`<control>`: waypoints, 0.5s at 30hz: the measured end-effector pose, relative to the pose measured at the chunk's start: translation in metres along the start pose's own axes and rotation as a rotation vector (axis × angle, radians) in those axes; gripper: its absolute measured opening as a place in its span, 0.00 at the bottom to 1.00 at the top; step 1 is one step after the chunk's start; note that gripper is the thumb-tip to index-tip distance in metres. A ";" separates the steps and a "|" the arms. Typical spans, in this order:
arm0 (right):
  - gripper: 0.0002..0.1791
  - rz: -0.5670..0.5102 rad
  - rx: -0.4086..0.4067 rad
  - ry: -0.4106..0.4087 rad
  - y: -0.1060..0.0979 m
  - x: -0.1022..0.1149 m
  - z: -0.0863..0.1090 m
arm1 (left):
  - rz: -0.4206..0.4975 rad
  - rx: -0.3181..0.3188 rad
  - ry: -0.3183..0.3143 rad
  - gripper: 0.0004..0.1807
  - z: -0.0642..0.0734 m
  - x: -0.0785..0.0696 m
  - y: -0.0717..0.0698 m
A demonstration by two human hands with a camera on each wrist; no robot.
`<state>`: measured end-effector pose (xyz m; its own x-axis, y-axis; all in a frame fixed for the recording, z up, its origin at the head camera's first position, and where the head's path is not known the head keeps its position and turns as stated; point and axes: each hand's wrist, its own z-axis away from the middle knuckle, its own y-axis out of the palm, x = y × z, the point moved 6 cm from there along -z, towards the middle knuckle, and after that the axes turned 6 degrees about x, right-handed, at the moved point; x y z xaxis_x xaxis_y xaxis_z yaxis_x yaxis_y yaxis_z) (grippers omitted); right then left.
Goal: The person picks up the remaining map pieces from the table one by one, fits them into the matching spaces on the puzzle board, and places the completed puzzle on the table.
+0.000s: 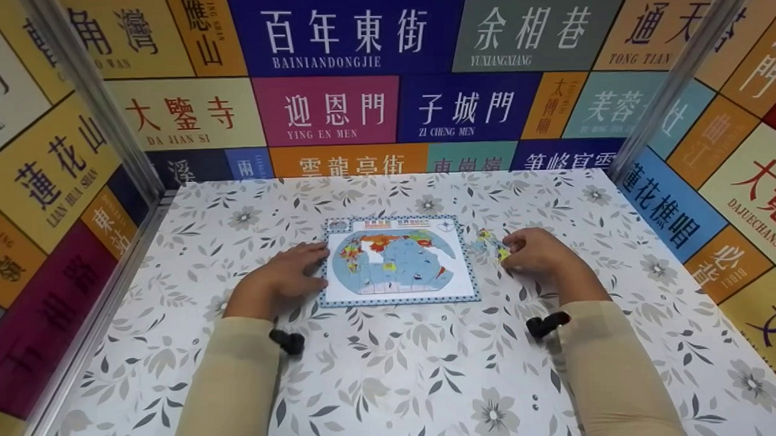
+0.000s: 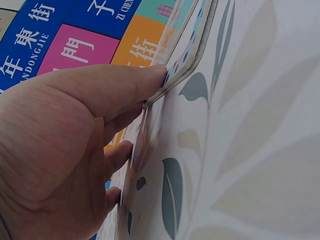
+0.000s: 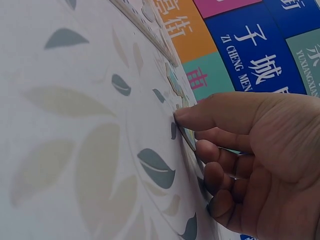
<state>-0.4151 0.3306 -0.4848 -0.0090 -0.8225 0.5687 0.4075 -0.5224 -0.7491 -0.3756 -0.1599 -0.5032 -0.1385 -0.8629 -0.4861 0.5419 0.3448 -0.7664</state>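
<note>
A world map jigsaw puzzle (image 1: 397, 295) lies flat on the table, its frame pale blue with dark dots. White patches show among its coloured pieces at the upper middle and right. My left hand (image 1: 293, 270) rests at the puzzle's left edge, fingers spread; in the left wrist view its thumb (image 2: 150, 80) touches the board's rim. Right of the board, my right hand (image 1: 538, 255) pinches a small yellow-green puzzle piece (image 1: 504, 254) between thumb and forefinger. Other loose puzzle pieces (image 1: 485, 238) lie just beside it. The right wrist view shows that hand (image 3: 270, 145) low at the tabletop, its other fingers curled.
The table (image 1: 381, 386) has a white cover printed with grey leaves and flowers. Panels with coloured lettering (image 1: 326, 110) stand behind and on both sides. Metal posts (image 1: 673, 72) rise at the back corners. A small black device (image 1: 546, 325) sits at each wrist.
</note>
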 end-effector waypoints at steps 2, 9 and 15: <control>0.36 0.000 0.003 0.000 0.000 -0.001 -0.001 | 0.000 0.001 0.001 0.41 0.000 0.000 0.000; 0.36 0.009 -0.001 -0.005 0.000 -0.002 -0.001 | 0.005 -0.005 0.008 0.41 0.000 0.000 0.000; 0.35 0.000 -0.005 0.013 0.000 0.000 0.001 | 0.024 -0.014 -0.005 0.41 0.001 0.000 0.001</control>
<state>-0.4137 0.3310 -0.4850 -0.0209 -0.8254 0.5642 0.4033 -0.5233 -0.7507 -0.3743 -0.1607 -0.5033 -0.1212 -0.8564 -0.5019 0.5338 0.3701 -0.7604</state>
